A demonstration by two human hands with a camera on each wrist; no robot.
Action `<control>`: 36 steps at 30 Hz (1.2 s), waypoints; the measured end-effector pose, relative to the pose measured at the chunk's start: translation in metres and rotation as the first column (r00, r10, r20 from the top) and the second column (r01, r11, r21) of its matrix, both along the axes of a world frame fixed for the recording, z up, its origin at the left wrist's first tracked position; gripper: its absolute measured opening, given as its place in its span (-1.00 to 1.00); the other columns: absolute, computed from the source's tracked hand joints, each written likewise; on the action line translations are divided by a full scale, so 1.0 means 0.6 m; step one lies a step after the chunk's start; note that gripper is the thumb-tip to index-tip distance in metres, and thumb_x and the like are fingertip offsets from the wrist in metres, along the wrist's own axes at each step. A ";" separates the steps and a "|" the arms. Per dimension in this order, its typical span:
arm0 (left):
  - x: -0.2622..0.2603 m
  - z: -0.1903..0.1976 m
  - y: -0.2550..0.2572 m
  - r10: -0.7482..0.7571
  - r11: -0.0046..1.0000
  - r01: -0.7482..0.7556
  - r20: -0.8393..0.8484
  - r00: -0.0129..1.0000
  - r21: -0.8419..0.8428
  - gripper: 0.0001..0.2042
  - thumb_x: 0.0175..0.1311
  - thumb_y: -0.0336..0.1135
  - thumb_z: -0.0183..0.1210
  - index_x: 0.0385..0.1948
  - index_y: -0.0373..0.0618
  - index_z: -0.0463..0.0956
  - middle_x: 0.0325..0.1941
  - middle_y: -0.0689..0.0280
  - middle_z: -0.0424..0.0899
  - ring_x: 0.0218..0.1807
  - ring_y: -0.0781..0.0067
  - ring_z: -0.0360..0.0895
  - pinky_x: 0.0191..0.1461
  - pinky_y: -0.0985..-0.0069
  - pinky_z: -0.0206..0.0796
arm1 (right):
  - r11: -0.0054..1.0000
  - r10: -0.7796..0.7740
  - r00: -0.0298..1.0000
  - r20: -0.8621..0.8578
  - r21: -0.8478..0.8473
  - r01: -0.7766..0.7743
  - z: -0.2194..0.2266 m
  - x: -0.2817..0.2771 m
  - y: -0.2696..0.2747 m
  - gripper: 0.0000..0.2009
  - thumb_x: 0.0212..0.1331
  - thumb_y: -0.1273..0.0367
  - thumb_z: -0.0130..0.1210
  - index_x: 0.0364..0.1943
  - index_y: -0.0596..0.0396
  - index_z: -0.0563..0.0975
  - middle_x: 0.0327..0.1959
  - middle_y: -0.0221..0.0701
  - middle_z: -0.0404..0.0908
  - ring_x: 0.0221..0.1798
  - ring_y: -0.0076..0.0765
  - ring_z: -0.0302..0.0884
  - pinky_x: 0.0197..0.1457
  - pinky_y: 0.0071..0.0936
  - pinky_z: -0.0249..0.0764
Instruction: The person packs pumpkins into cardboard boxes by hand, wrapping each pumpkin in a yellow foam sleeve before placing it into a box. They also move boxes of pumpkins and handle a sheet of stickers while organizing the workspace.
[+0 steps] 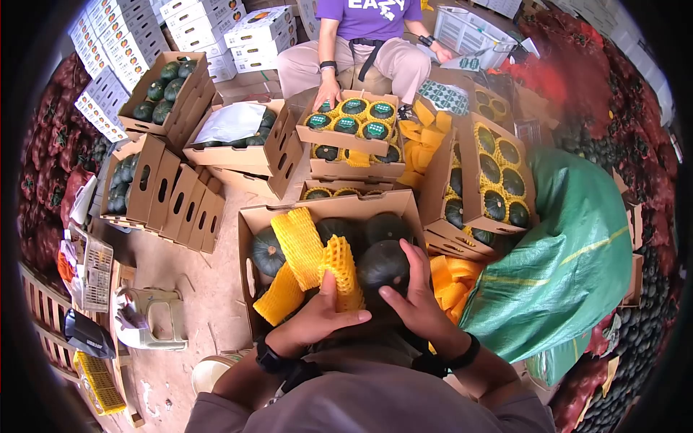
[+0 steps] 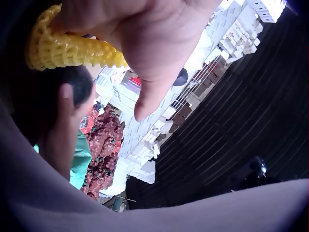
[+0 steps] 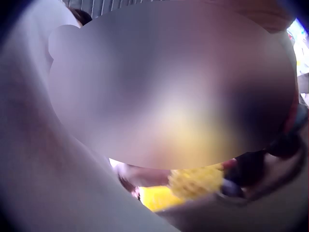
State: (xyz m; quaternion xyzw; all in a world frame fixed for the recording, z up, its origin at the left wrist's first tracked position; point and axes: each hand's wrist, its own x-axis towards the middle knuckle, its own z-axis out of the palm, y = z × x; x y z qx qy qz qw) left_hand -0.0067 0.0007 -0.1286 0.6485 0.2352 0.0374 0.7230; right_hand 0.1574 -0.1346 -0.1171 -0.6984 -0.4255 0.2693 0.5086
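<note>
Dark green round squash lie in an open cardboard box [image 1: 249, 289] at the person's lap. The right hand [image 1: 422, 310] grips one dark squash [image 1: 382, 265] by its right side, thumb near the bottom. Left of it, the left hand [image 1: 314, 321] holds a yellow foam net sleeve [image 1: 341, 270], its thumb stretched toward the squash. Two more yellow sleeves [image 1: 297, 245] lie over the squash at the left. In the left wrist view, the left hand's [image 2: 149, 43] fingers are partly hidden at the net [image 2: 77, 50]. Blur covers most of the right wrist view; a yellow net [image 3: 195, 182] shows below.
Beyond the box, a seated person in a purple shirt [image 1: 368, 22] touches a box of netted, labelled squash [image 1: 346, 141]. Squash boxes [image 1: 155, 180] stand at the left, more [image 1: 469, 187] at the right beside a green sack [image 1: 556, 267]. A stool [image 1: 137, 335] stands lower left.
</note>
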 end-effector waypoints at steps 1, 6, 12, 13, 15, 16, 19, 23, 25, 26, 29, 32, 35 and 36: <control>0.005 -0.009 0.003 0.083 0.996 -0.078 0.107 0.991 -0.048 -0.13 0.14 -0.26 0.31 0.38 -0.15 -0.16 0.33 0.26 0.17 0.35 0.43 0.12 0.40 0.35 0.01 | 0.989 0.017 0.984 -0.175 0.144 0.008 0.013 -0.006 -0.003 -0.39 0.30 0.25 0.01 0.36 0.03 0.04 0.30 -0.15 0.12 0.37 -0.11 0.09 0.30 -0.31 0.21; 0.001 0.001 0.015 0.265 0.856 -0.021 0.404 0.875 -0.516 -0.17 0.06 -0.16 0.34 0.32 -0.22 0.03 0.26 0.16 0.33 0.26 0.26 0.33 0.34 0.28 0.16 | 0.980 0.136 0.560 -0.817 0.194 0.045 -0.037 0.004 0.008 -0.47 0.44 0.11 -0.26 0.40 -0.07 0.00 0.37 -0.31 0.11 0.42 -0.24 0.07 0.36 -0.23 0.14; -0.044 -0.041 0.008 0.269 0.748 -0.001 0.301 0.915 -0.663 -0.29 0.05 -0.17 0.33 0.21 -0.29 0.20 0.13 0.08 0.46 0.13 0.11 0.49 0.22 0.20 0.35 | 0.869 0.456 0.048 -0.889 0.433 -0.239 -0.053 -0.017 0.040 -0.69 0.39 0.31 -0.11 0.17 0.00 0.27 0.09 -0.43 0.39 0.14 -0.44 0.38 0.17 -0.47 0.32; -0.044 -0.032 0.004 0.301 0.746 0.017 0.359 0.884 -0.666 -0.31 0.05 -0.22 0.33 0.20 -0.29 0.20 0.10 0.09 0.48 0.11 0.13 0.50 0.22 0.22 0.36 | 0.877 0.474 0.195 -0.859 0.440 -0.193 -0.062 -0.006 0.042 -0.76 0.37 0.37 -0.09 0.08 0.02 0.30 0.01 -0.45 0.42 0.06 -0.45 0.41 0.10 -0.50 0.34; -0.034 0.012 -0.004 0.337 0.769 -0.020 0.379 0.862 -0.639 -0.31 0.01 -0.48 0.30 0.24 -0.24 0.15 0.11 0.12 0.46 0.12 0.21 0.48 0.23 0.29 0.33 | 0.966 0.169 0.767 -0.619 0.259 -0.004 -0.029 0.003 0.054 -0.82 0.17 0.60 0.04 -0.23 0.07 0.32 -0.30 -0.46 0.40 -0.22 -0.46 0.43 -0.14 -0.54 0.36; -0.025 0.006 -0.010 0.331 0.877 -0.142 0.361 0.872 -0.459 -0.28 0.01 -0.54 0.30 0.26 -0.20 0.10 0.15 0.16 0.41 0.16 0.27 0.43 0.25 0.31 0.31 | 0.943 0.021 0.957 -0.290 0.325 0.077 -0.017 0.007 0.057 -0.77 0.07 0.63 0.09 -0.26 0.08 0.33 -0.33 -0.41 0.39 -0.26 -0.43 0.43 -0.20 -0.53 0.36; 0.014 0.005 -0.026 0.490 0.862 -0.384 0.351 0.798 -0.331 -0.24 0.00 -0.62 0.30 0.28 -0.16 0.06 0.20 0.21 0.35 0.21 0.36 0.35 0.27 0.37 0.27 | 0.854 -0.324 0.887 0.330 0.505 0.124 -0.003 0.012 0.066 -0.68 -0.15 0.68 0.16 -0.28 0.07 0.41 -0.36 -0.30 0.41 -0.37 -0.30 0.43 -0.36 -0.45 0.38; 0.029 0.009 -0.017 0.528 0.849 -0.470 0.336 0.780 -0.243 -0.23 -0.01 -0.60 0.32 0.28 -0.16 0.06 0.21 0.21 0.33 0.22 0.38 0.33 0.27 0.43 0.24 | 0.918 -0.248 0.945 0.212 0.363 0.159 -0.018 -0.001 0.054 -0.62 -0.04 0.58 0.18 -0.06 0.06 0.46 -0.11 -0.23 0.42 -0.06 -0.23 0.45 -0.04 -0.39 0.41; 0.027 0.004 -0.015 0.462 0.887 -0.434 0.333 0.822 -0.159 -0.22 -0.02 -0.58 0.33 0.28 -0.16 0.06 0.22 0.21 0.31 0.21 0.39 0.34 0.26 0.44 0.24 | 0.910 -0.211 0.941 0.264 0.405 0.090 0.003 0.005 0.057 -0.58 0.03 0.49 0.20 0.04 0.08 0.44 0.06 -0.19 0.36 0.14 -0.23 0.37 0.16 -0.38 0.34; 0.026 0.001 -0.013 0.424 0.905 -0.410 0.327 0.845 -0.115 -0.21 -0.02 -0.57 0.34 0.28 -0.17 0.07 0.23 0.21 0.30 0.21 0.39 0.34 0.26 0.45 0.24 | 0.911 -0.021 1.000 -0.014 0.411 0.025 -0.004 0.000 0.059 -0.54 0.14 0.41 0.16 0.16 0.12 0.38 0.26 -0.16 0.20 0.32 -0.23 0.19 0.35 -0.37 0.14; 0.022 -0.010 -0.007 0.319 0.935 -0.354 0.360 0.876 0.031 -0.21 -0.04 -0.54 0.37 0.28 -0.18 0.08 0.22 0.21 0.32 0.21 0.40 0.34 0.28 0.44 0.21 | 0.966 0.222 0.461 -0.859 0.260 0.019 -0.034 0.006 0.066 -0.54 0.27 0.39 0.02 0.26 0.13 0.28 0.28 -0.26 0.24 0.31 -0.38 0.20 0.37 -0.43 0.10; 0.020 0.012 -0.003 0.370 0.922 -0.315 0.270 0.889 -0.227 -0.25 0.08 -0.36 0.32 0.29 -0.21 0.07 0.25 0.18 0.32 0.25 0.38 0.30 0.34 0.40 0.13 | 0.963 0.219 0.850 -0.479 0.248 -0.109 -0.006 -0.014 0.048 -0.47 0.30 0.34 0.01 0.33 0.12 0.17 0.27 -0.32 0.26 0.30 -0.43 0.20 0.37 -0.47 0.10; 0.001 -0.011 -0.004 0.338 0.799 -0.096 0.311 0.888 -0.593 -0.33 0.30 -0.01 0.07 0.33 -0.15 0.04 0.28 0.18 0.31 0.29 0.31 0.29 0.37 0.33 0.12 | 0.952 0.241 0.612 -0.754 0.307 0.003 -0.013 -0.021 0.041 -0.42 0.30 0.33 0.00 0.36 0.14 0.09 0.26 -0.32 0.27 0.31 -0.46 0.18 0.37 -0.47 0.09; -0.001 -0.010 -0.015 0.354 0.714 -0.032 0.321 0.879 -0.700 -0.34 0.32 0.03 0.02 0.33 -0.14 0.04 0.28 0.18 0.31 0.29 0.29 0.29 0.37 0.32 0.12 | 0.953 0.221 0.579 -0.785 0.301 0.044 -0.016 -0.019 0.040 -0.34 0.25 0.20 0.08 0.35 0.15 0.09 0.33 -0.13 0.15 0.36 -0.21 0.15 0.39 -0.32 0.07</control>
